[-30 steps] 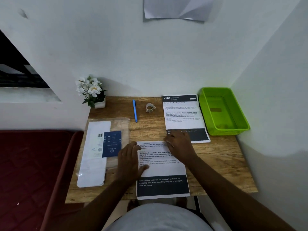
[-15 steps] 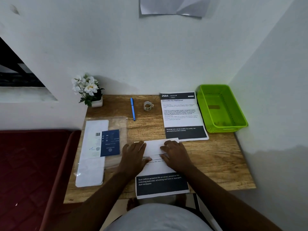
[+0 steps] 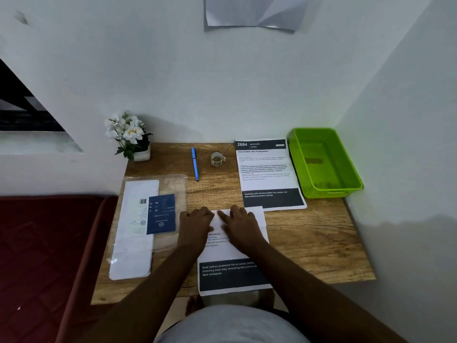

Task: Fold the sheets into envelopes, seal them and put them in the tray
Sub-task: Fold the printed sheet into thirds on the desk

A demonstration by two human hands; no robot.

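Left hand [image 3: 195, 225] and right hand [image 3: 241, 226] press flat, fingers apparently straight, grasping nothing, on the folded-over top flap of a printed sheet [image 3: 257, 220] at the wooden desk's [image 3: 309, 238] near edge. Thin, light paper likely slides; pinch corners. 1 more sheet [image 3: 268, 169] lies beside the green tray [image 3: 346, 169].

Lime-green tray [image 3: 346, 191]. Wood-grain brown table [image 3: 309, 238]. White sheets [image 3: 268, 174] with black bands and black print (white lettering inside the bands). Blue pen [image 3: 194, 164]. Dark-blue booklet [image 3: 161, 214] on a white envelope [image 3: 133, 243]. White flowers [image 3: 128, 129], green leaves, white pot.
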